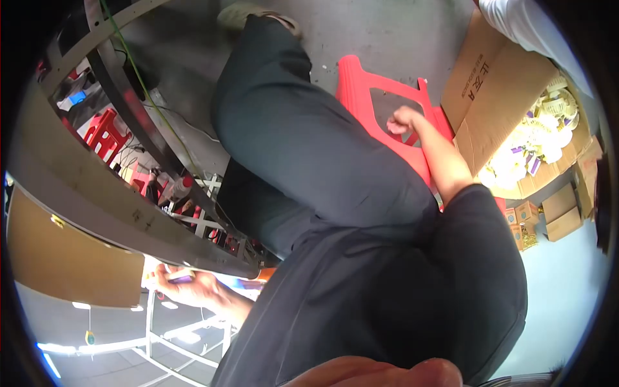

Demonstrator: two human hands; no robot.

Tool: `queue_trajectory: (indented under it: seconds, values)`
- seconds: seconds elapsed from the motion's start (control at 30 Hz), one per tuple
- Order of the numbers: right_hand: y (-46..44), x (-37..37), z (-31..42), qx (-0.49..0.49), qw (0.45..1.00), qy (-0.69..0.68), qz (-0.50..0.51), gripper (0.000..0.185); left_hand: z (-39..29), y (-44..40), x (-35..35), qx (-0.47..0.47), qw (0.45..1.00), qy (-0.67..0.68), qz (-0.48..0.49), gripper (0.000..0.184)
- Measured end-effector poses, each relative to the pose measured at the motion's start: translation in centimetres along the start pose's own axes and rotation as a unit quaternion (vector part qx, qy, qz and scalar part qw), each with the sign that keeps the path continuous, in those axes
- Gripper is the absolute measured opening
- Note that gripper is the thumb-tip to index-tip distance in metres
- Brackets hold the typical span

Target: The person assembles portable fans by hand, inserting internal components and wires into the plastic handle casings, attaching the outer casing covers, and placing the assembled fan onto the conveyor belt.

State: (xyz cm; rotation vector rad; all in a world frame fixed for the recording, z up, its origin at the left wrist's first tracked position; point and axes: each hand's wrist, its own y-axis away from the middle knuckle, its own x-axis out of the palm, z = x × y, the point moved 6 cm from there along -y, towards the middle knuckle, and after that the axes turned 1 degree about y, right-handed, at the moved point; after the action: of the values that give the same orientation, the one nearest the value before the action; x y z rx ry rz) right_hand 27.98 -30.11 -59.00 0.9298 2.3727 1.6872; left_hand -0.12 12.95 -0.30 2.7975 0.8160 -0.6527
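Note:
At the lower left, my left hand (193, 288) is closed around a small item with a purple and pale beige surface (182, 277). It is beside the curved-looking grey table edge, in bright light, and the item's kind cannot be made out. On the other side of my body, my right hand (404, 120) hangs over a red plastic stool (353, 84), its fingers curled into a fist. Whatever may be inside that fist is hidden. To its right stands an open cardboard box (500, 77) full of white and gold pieces with purple labels (538, 132).
My dark-trousered leg (284, 109) stretches across the middle. Metal framing (129, 97) with a green cable runs along the left. Another red stool (106, 134) lies beyond it. Smaller cartons (562, 213) are at the right, and a person's white sleeve (532, 29) shows above the box.

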Motion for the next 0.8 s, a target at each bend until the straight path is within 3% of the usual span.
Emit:
queue_trajectory:
  seconds: [0.07,0.1,0.13,0.2,0.27,0.3,0.37,0.8]
  values:
    - [-12.4,-4.9,-0.1,-0.092,0.988,0.102,-0.072,0.020,-0.8,0.9,1.3,0.028,0.998,-0.048,-0.041,0.016]
    - [-17.9,-6.3,-1.6,-0.044,0.988,0.115,-0.092,0.021,-0.9,0.8,1.0,0.053,0.996,-0.068,-0.020,0.019]
    - [-23.0,-7.5,-3.0,0.005,0.986,0.127,-0.111,0.028,-0.6,0.1,0.9,0.024,0.998,-0.052,0.017,0.032]
    - [-21.6,-7.6,-2.2,0.017,0.971,0.153,-0.185,0.029,0.4,-0.3,-0.1,-0.050,0.997,0.023,0.047,0.040]
    - [-20.1,-6.6,-1.2,0.002,0.955,0.189,-0.230,0.030,0.0,0.9,1.1,-0.033,0.998,-0.007,-0.046,0.045]
    - [-20.0,-6.0,-1.6,-0.004,0.945,0.212,-0.251,0.030,-0.7,1.9,2.0,-0.004,0.991,-0.095,-0.093,0.048]
    - [-19.0,-4.1,-1.0,-0.016,0.926,0.258,-0.274,0.031,-0.8,4.1,4.3,-0.029,0.979,-0.106,-0.172,0.046]
    - [-15.9,-1.8,8.0,-0.051,0.837,0.440,-0.320,0.039,-0.2,4.8,6.2,-0.042,0.962,-0.130,-0.235,0.043]
